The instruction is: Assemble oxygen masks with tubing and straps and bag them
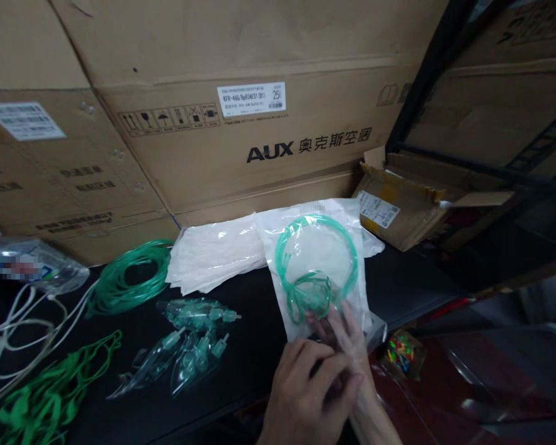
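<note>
A clear-fronted white pouch (317, 247) lies on the dark table, with a coil of green tubing (354, 256) and a bundled green cord (306, 296) showing in it. At the pouch's lower end, my right hand (345, 330) reaches forward with its fingers stretched out against the cord bundle; I cannot tell whether the fingertips are inside the pouch. My left hand (303, 386) is nearer to me, overlapping the right wrist. Its fingers are curled and closed, and what they hold, if anything, is hidden.
Clear green-tinted masks (197, 355), coiled green tubing (132, 278) and green straps (50, 389) lie left. More white pouches (220, 253) are stacked behind. Large cartons (259, 49) wall the back; an opened cardboard box (408, 198) stands right. A plastic bottle (37, 262) lies far left.
</note>
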`<state>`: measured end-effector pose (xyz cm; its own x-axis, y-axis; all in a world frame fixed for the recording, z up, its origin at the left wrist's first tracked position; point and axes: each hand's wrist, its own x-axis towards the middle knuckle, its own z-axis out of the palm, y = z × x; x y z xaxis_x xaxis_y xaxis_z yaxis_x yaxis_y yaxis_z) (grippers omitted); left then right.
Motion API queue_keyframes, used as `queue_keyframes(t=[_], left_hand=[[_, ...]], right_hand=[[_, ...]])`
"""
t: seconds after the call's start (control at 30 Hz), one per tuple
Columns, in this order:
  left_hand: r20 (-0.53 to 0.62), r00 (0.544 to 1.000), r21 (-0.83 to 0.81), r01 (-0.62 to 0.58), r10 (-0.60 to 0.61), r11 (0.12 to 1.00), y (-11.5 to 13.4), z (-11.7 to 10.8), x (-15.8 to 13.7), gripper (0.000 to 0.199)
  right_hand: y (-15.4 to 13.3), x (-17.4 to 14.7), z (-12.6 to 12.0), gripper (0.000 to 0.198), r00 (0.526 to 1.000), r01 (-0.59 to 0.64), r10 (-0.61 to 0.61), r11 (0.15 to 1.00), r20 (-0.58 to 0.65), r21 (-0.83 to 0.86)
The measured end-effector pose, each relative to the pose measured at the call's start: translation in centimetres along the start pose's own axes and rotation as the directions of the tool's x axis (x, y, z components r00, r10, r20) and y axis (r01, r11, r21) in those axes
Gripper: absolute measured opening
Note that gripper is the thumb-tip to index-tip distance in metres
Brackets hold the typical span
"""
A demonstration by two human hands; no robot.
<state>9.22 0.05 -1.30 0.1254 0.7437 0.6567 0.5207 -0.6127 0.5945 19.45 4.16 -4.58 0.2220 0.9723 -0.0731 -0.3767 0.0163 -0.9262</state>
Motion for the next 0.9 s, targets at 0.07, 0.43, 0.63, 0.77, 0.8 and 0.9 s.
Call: queue_keyframes(t=[0.07,0.43,0.63,0.77,0.8,0.9], left_hand=[[-0.166,0.949,-0.092,0.256,-0.269,0.962,-1.5,-0.4,-1.0,0.015],[0.224,0.605,-0.657,0.673,-0.764,0.340,-3.3,1.5,3.6,0.056],[0.443,0.701,-0.672,0.672,-0.559,0.311,-4.1,5.3,10.8,0.049],[0.521,0.657,-0.657,0.716,-0.545,0.236,-6.1,7.3,15.2,0.036],[0.514,0.640,-0.649,0.725,-0.571,0.229,-6.6,7.7,15.5,0.035],[0.491,0.571,-0.606,0.767,-0.658,0.212,-8.0,8.8,15.0,0.034]], right_hand=[[-0.7,0.1,-0.3,0.050,0.996,-0.074,0.077,0.994,-0.040,0.084],[-0.6,0.5,-2.4,0.059,0.961,-0.195,0.234,0.951,-0.145,0.238],[-7.0,6.6,-4.4,0.050,0.981,-0.069,0.091,0.988,-0.169,0.137],[-10.8,13.0,-5.9,0.034,0.988,0.031,-0.024,0.999,-0.152,0.040],[-11.1,13.8,-6.3,0.034,0.986,0.059,-0.057,0.998,-0.156,0.008],[-10.7,13.6,-8.1,0.047,0.966,0.141,-0.164,0.982,-0.200,-0.122]])
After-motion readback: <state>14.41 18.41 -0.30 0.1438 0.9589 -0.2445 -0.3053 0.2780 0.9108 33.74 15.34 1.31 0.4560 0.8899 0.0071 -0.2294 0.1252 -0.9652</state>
